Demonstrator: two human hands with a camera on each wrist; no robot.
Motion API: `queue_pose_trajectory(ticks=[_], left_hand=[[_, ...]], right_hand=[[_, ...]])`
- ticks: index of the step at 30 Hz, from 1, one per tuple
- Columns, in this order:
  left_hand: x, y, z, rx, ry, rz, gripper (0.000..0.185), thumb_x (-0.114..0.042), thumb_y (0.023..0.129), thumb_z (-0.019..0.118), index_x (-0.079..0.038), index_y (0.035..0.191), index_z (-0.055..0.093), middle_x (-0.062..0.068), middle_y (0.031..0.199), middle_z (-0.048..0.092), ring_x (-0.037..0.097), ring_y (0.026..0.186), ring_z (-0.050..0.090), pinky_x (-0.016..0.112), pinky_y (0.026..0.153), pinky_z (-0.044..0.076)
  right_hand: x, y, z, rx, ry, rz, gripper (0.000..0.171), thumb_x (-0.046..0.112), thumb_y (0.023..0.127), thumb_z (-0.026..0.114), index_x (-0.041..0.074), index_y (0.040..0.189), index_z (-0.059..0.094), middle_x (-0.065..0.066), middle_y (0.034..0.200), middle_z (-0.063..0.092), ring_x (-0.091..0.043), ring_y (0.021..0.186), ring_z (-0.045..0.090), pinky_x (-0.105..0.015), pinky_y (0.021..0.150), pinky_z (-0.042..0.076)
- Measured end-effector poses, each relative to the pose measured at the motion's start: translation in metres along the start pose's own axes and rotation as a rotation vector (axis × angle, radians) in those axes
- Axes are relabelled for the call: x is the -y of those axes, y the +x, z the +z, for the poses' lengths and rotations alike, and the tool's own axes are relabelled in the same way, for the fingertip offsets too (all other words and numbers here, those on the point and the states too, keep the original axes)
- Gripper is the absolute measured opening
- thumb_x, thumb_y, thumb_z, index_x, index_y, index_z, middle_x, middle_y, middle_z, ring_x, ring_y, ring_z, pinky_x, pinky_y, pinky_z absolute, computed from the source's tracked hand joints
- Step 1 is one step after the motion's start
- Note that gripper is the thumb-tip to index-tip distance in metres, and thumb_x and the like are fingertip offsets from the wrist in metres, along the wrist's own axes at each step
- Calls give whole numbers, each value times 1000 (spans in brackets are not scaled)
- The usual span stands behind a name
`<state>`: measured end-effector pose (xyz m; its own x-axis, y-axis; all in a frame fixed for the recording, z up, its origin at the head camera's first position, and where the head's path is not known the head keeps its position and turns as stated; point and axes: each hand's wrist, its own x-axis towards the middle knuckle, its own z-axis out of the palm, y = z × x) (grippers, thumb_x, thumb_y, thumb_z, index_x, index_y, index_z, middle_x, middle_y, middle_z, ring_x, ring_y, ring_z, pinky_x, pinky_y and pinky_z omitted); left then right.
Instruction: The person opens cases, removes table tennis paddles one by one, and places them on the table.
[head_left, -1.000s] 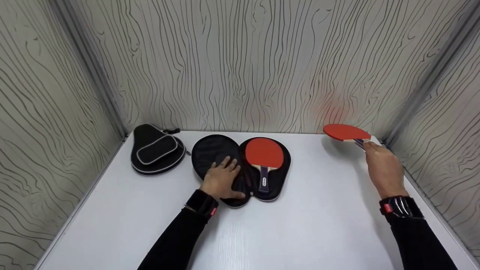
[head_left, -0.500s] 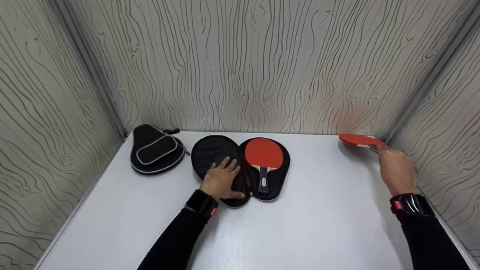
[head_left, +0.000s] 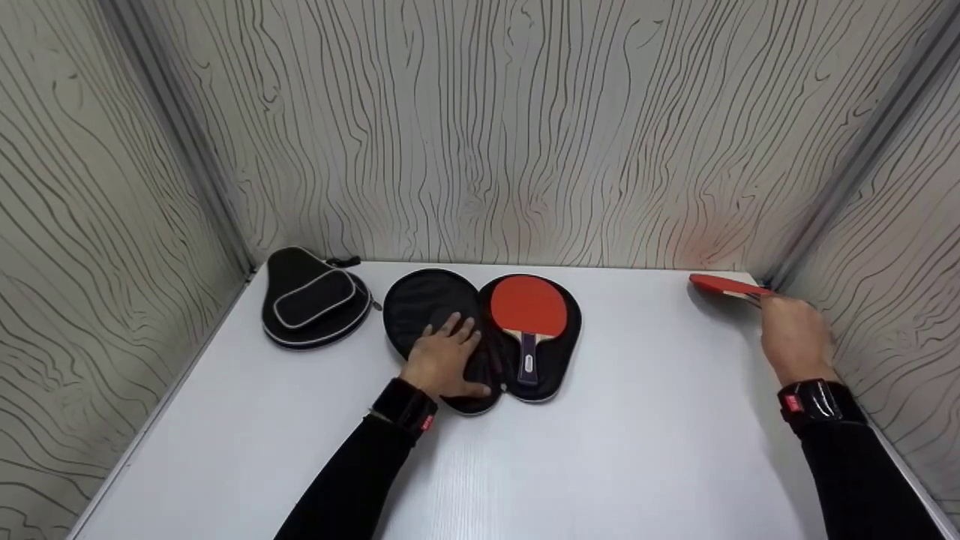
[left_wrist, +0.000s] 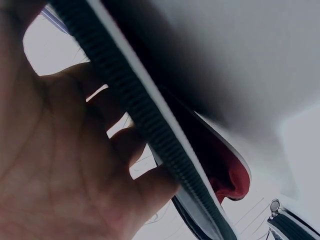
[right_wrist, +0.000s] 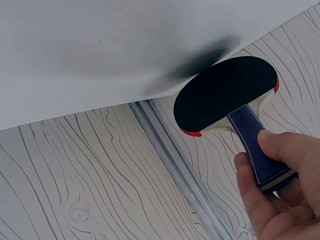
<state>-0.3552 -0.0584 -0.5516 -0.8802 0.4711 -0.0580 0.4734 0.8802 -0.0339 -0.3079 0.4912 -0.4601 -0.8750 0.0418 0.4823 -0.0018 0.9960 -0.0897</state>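
My right hand [head_left: 799, 337] grips a table tennis paddle [head_left: 718, 285] by its handle near the back right corner. In the right wrist view, thumb and fingers are round the blue handle, and the blade's black face [right_wrist: 225, 95] shows. My left hand [head_left: 442, 365] rests with fingers spread on the left half of an unzipped black paddle case [head_left: 424, 292]. The case's zipper edge [left_wrist: 135, 105] crosses in front of the fingers in the left wrist view. A second red paddle [head_left: 529, 307] lies in the right half of this case, handle toward me.
Another black paddle case [head_left: 300, 315] with grey piping and a pocket lies closed at the back left. The white table [head_left: 570, 465] is bounded by wood-grain panels [head_left: 465, 135] at the back and both sides, with metal posts in the corners.
My right hand has moved right with the paddle, which has come lower toward the table and now shows almost edge-on. The left hand and the open case have stayed put.
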Motion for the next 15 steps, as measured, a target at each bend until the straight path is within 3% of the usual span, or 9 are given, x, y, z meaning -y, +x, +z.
queue_pose_trajectory(ticks=[4,6,11,13,15], left_hand=[[7,6,11,-18,-13,26,117,-94,94,70,-23,184,43,4,196,33,31,186,25,64,145,39],[-1,-6,-6,-12,-9,14,114,-90,96,73,-22,183,45,4,195,36,31,185,27,63,144,40],[-8,-14,-19,6,-54,-5,112,-84,96,79,-20,182,47,5,195,36,31,185,26,64,146,37],[-3,-6,-9,1,-57,4,114,-87,95,78,-21,183,45,5,195,35,31,186,25,65,146,36],[-4,-8,-11,-3,-59,6,115,-87,95,77,-20,182,46,5,195,35,31,185,26,65,145,38]], right_hand=[[0,2,1,47,15,17,11,-17,104,59,-18,99,69,-47,89,70,-69,75,70,-76,57,57],[-1,4,2,74,21,17,13,-17,105,58,-18,98,68,-48,90,70,-69,76,71,-75,57,58],[-3,4,2,179,17,-16,12,-15,108,55,-19,101,64,-48,88,69,-62,69,71,-68,52,57],[-4,2,1,226,18,-58,9,-15,106,58,-20,100,62,-46,87,69,-57,69,72,-65,53,59],[-6,1,2,285,21,-96,8,-14,104,64,-19,99,61,-44,88,70,-55,73,73,-63,58,61]])
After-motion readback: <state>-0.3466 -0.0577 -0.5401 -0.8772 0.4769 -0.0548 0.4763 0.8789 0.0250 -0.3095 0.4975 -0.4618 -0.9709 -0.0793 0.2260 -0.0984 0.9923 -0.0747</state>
